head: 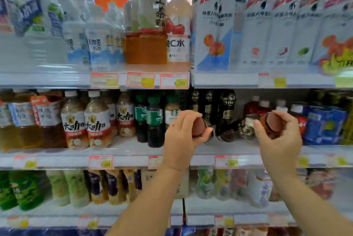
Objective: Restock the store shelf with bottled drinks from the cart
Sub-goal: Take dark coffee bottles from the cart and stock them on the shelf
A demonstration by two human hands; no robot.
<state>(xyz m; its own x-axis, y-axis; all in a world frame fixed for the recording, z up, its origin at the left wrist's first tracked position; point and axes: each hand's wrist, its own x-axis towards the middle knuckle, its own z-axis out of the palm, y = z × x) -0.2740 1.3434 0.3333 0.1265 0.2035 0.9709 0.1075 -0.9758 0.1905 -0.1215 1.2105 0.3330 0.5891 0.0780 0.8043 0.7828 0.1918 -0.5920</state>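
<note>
At the middle shelf (pixel 129 160), a person's left hand (pixel 181 136) curls round a dark bottle (pixel 198 125), its reddish base facing the camera; the right hand (pixel 278 144) grips a second bottle (pixel 273 122) likewise; fingers hide both labels; blur smears the black bottles (pixel 227 113) behind.

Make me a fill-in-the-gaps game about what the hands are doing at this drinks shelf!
1. The left hand grips a bottle; the right hand grips a ____ too.
2. The tall white bottles above the hands have ____ caps.
3. The price tags have ____ patches.
Missing words: bottle, black, yellow.
</note>
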